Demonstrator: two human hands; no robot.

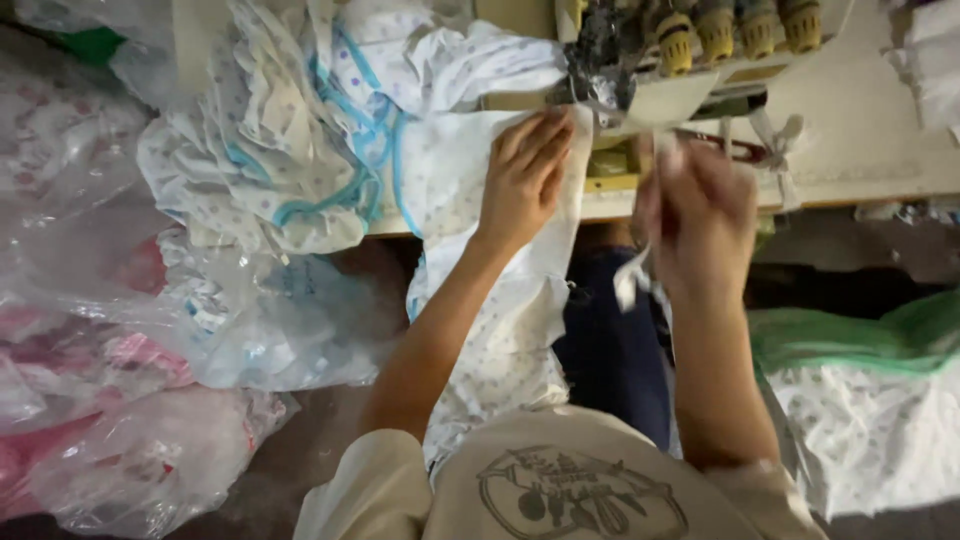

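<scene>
Cream-coloured, the sewing surface (880, 150) runs along the top of the view, with a sewing machine (660, 90) at its near edge and four yellow thread spools (738, 30) lined up above it. A white cotton cloth panel dotted with small purple specks (470, 160) lies on the surface just left of the machine and hangs over the edge down toward the person's lap. The left hand (522, 178) rests flat on this panel, fingers together and stretched toward the machine's needle area, pressing the fabric down. The right hand (695, 215) is held just in front of the machine, to the right of the panel; it is blurred, and appears to pinch a narrow white fabric strip (632, 280) that dangles below it, though the exact grip cannot be told. To the left of the panel sits one heap of similar dotted white garments with blue trim (300, 150). Several clear plastic bags (130, 330) with pink and white cloth inside fill the left side. At lower right, a green plastic bag (850, 340) holds more dotted white fabric, cut off by the edge. The needle itself is hidden behind the machine's dark parts.
</scene>
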